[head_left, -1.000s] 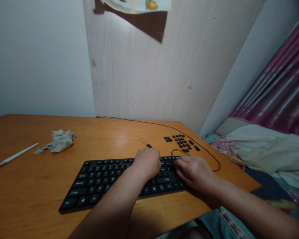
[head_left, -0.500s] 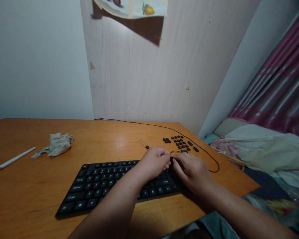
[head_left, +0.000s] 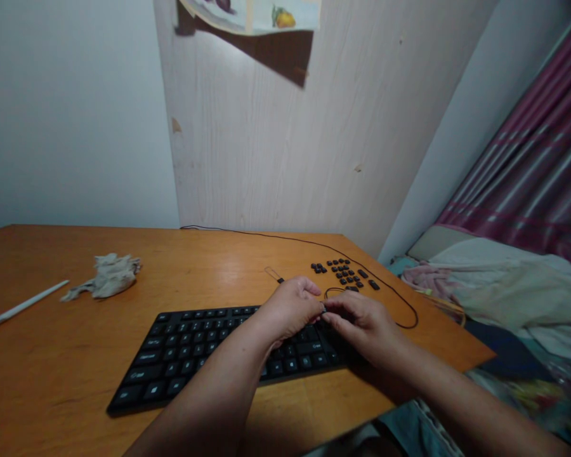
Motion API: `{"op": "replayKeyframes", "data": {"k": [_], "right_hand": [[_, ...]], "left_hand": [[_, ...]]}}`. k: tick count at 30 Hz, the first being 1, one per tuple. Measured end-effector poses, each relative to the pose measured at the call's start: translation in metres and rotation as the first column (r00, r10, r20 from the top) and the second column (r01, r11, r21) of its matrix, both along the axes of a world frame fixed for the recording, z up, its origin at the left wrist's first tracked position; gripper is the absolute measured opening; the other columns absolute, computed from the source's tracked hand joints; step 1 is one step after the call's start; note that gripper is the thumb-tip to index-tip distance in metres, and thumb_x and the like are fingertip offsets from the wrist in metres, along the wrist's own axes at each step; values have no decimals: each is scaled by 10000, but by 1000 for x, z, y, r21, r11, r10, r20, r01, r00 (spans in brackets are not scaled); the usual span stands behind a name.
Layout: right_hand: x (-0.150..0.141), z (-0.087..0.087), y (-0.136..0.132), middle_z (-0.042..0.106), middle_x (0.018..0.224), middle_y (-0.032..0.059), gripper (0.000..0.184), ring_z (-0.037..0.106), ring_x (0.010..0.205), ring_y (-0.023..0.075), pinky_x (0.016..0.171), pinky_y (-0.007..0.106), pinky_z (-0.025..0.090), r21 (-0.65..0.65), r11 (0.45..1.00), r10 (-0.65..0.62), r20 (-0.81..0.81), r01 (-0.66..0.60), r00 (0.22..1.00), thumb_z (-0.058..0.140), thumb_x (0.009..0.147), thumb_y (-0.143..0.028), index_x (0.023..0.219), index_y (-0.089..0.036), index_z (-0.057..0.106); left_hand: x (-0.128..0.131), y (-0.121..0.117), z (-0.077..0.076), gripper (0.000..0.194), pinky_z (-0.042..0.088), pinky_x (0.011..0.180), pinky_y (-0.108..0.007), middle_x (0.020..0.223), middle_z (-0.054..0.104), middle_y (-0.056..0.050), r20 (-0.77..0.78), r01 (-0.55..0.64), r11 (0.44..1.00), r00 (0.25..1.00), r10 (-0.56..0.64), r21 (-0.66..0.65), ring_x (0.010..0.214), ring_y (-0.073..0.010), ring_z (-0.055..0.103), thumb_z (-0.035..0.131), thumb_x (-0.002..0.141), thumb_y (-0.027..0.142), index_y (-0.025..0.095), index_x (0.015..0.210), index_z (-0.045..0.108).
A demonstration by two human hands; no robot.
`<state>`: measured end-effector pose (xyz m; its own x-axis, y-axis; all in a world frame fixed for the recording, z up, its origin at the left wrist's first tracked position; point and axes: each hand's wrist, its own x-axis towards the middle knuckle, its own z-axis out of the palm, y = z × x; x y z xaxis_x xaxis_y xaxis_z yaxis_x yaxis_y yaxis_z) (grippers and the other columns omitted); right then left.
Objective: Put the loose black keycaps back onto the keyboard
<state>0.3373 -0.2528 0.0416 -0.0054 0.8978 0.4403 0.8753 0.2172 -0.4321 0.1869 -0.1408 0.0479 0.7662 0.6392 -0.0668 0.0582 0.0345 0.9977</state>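
Note:
A black keyboard lies on the orange wooden table. Both hands meet above its right end. My left hand is curled, its fingertips pinched close to those of my right hand. Between the fingertips is a small dark thing, likely a keycap, too small to be sure. Several loose black keycaps lie on the table just beyond the hands. A thin wire tool with a black grip lies behind my left hand.
A crumpled grey cloth and a thin white stick lie at the left. The keyboard's black cable loops along the table's right side. Bedding lies beyond the right edge, and a wood-grain panel stands behind.
Both hands lifted from the keys at the keyboard's right end and drew together, fingertips now meeting in a pinch. The view shifted slightly.

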Motion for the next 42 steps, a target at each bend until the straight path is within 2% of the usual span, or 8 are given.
{"op": "replayKeyframes", "data": {"k": [4, 8, 16, 20, 27, 32, 37, 42], "right_hand": [[8, -1, 1, 663, 873, 36, 127, 622, 829, 175, 743, 293, 477, -63, 998, 8, 49, -5, 999, 609, 918, -267, 974, -223, 714], [15, -5, 1, 654, 872, 46, 151, 620, 821, 184, 743, 305, 472, -179, 984, 1, 112, 19, 994, 616, 913, -276, 984, -208, 730], [16, -7, 7, 678, 865, 48, 147, 630, 824, 188, 767, 304, 466, -284, 959, 23, 155, 22, 988, 619, 906, -263, 940, -203, 749], [13, -3, 10, 683, 860, 53, 156, 632, 822, 191, 765, 305, 467, -285, 958, 27, 195, 30, 980, 608, 908, -252, 900, -206, 756], [5, -3, 6, 711, 859, 45, 181, 642, 782, 183, 723, 290, 473, -296, 953, 1, 208, 62, 978, 592, 904, -225, 961, -219, 764], [-3, -3, 3, 708, 840, 41, 185, 641, 767, 176, 696, 267, 468, -290, 950, -42, 248, 115, 968, 578, 899, -199, 908, -234, 760], [-7, -5, 2, 726, 877, 57, 198, 653, 801, 189, 738, 287, 484, -268, 955, -70, 222, 130, 973, 578, 906, -215, 927, -223, 775], [-4, -7, 3, 754, 964, 56, 231, 672, 890, 211, 794, 310, 499, -252, 965, -40, 161, 80, 986, 580, 911, -211, 1033, -243, 774]], "left_hand": [[2, 7, -4, 304, 372, 539, -218, 649, 571, 50, -51, -75, 990, 995, 82, 123, 599, -120, 545, 589, 736, 94, 171, 1028, 553], [3, 18, -10, 235, 372, 544, -231, 712, 590, 22, -75, -188, 925, 972, 224, 330, 630, -128, 536, 578, 780, 162, 166, 1014, 602], [6, 29, -23, 131, 411, 617, -248, 753, 662, -9, -100, -136, 809, 967, 233, 572, 701, -149, 593, 549, 762, 146, 173, 841, 650], [3, 26, -19, 150, 399, 602, -246, 751, 681, -27, -143, -81, 790, 967, 209, 608, 706, -157, 595, 529, 763, 142, 167, 797, 673], [-2, 18, -11, 153, 392, 586, -248, 707, 686, -18, -300, 100, 789, 947, 111, 607, 661, -162, 583, 559, 703, 139, 188, 745, 699], [-3, 15, -11, 143, 411, 618, -270, 733, 705, -26, -377, 191, 730, 921, 99, 657, 684, -186, 601, 580, 708, 173, 223, 725, 714], [-4, 9, -7, 158, 434, 705, -322, 767, 721, -26, -422, 216, 691, 895, 143, 690, 731, -217, 627, 583, 727, 210, 259, 752, 731], [-2, 5, -10, 107, 431, 839, -377, 781, 719, -31, -402, 191, 666, 898, 178, 721, 785, -234, 632, 629, 744, 286, 269, 763, 733]]}}
